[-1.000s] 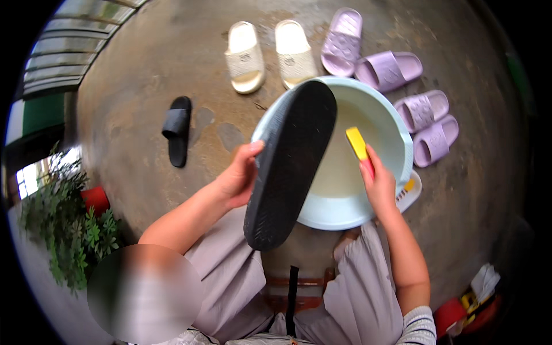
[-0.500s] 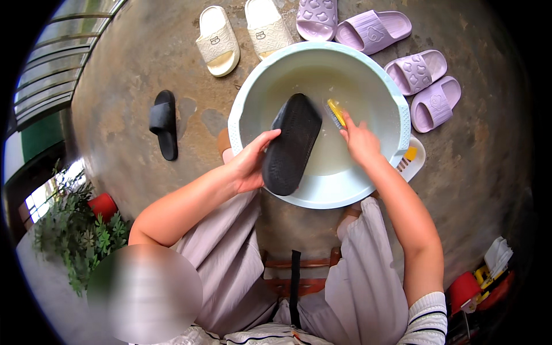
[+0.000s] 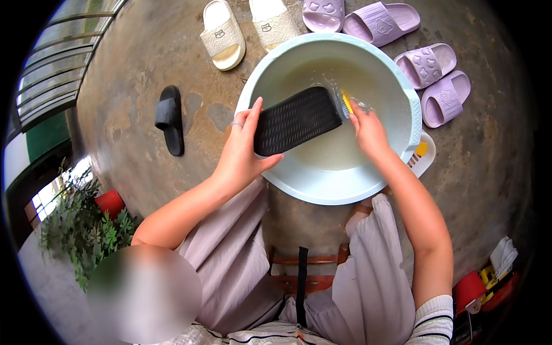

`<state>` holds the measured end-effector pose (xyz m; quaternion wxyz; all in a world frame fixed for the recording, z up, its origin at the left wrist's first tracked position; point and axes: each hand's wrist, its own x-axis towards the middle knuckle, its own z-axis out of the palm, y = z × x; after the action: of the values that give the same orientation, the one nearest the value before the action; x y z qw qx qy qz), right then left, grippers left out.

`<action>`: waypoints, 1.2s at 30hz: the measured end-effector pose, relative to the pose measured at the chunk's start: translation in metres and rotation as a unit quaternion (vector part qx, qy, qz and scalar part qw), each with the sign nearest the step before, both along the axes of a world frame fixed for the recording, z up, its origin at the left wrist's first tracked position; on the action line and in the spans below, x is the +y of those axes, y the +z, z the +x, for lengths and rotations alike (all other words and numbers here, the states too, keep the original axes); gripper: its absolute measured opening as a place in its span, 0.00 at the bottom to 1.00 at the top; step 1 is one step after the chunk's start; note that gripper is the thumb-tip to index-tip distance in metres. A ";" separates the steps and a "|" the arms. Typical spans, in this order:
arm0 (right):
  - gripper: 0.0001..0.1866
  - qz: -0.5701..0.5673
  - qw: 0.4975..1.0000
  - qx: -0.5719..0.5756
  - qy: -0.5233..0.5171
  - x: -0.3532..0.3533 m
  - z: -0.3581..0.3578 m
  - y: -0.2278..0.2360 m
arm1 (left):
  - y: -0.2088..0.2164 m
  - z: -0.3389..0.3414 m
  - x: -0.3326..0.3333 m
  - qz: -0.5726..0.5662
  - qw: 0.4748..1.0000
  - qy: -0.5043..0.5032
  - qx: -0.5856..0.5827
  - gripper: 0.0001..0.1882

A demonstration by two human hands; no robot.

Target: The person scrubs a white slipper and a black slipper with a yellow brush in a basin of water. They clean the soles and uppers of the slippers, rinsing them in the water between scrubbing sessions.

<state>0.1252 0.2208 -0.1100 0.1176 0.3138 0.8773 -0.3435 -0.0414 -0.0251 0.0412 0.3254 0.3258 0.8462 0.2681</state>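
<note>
My left hand (image 3: pixel 244 149) grips the near end of a black slipper (image 3: pixel 296 119), held sole up over a pale blue basin (image 3: pixel 339 192) of cloudy water. My right hand (image 3: pixel 368 129) holds a yellow brush (image 3: pixel 347 103) against the slipper's far end, at the water's surface. Most of the brush is hidden by my fingers and the splash. A second black slipper (image 3: pixel 169 119) lies on the wet concrete floor to the left of the basin.
Two cream slippers (image 3: pixel 221 33) and several purple slippers (image 3: pixel 428 63) lie beyond the basin. A white dish with a yellow item (image 3: pixel 422 154) sits by the basin's right rim. A potted plant (image 3: pixel 86 230) stands at lower left, red containers (image 3: pixel 471 290) at lower right.
The slipper came down from upright above the basin to lying across the water. My right hand with the brush moved onto its far end. The view tilted nearer the basin.
</note>
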 end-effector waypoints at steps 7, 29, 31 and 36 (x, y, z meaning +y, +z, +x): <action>0.24 -0.057 0.990 0.126 -0.005 -0.030 0.005 0.036 | -0.016 -0.006 0.007 -0.043 0.995 -0.003 0.090 0.55; 0.24 -0.003 0.972 0.221 0.074 -0.091 -0.026 0.067 | -0.031 0.012 0.011 -0.034 0.988 -0.025 0.148 0.46; 0.23 0.084 0.984 0.151 0.048 -0.061 -0.025 0.026 | -0.035 0.016 0.013 -0.041 0.988 -0.040 0.145 0.47; 0.23 0.174 0.982 0.059 -0.034 -0.006 -0.038 -0.023 | -0.034 0.019 0.015 -0.022 0.984 -0.072 0.162 0.50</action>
<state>0.0873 0.2151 -0.1328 -0.0024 0.3382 0.9179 -0.2077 -0.0224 -0.0100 0.0070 0.2094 0.4178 0.8678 0.1690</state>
